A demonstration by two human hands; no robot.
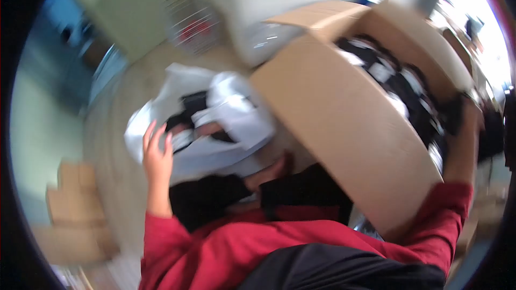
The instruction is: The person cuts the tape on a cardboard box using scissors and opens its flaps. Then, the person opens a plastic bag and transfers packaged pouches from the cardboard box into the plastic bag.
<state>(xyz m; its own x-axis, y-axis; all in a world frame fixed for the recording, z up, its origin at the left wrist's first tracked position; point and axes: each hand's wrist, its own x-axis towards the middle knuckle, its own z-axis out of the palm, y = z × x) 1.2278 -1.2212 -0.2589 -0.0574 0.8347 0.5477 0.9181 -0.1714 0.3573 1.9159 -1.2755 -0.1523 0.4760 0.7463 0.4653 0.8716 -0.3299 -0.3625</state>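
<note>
My left hand is raised at the near left edge of a white plastic bag, its fingers spread and holding nothing that I can see. Inside the bag lie black items with white labels. My right hand is at the far right side of a large open cardboard box, beside black items with white parts packed in it. Motion blur and dark material hide those fingers, so their grip is unclear.
Behind the bag stands a wire basket with something red in it. Stacked cardboard boxes sit at the left. A large clear-wrapped pale bulk is behind the open box. My bare foot is near the bag.
</note>
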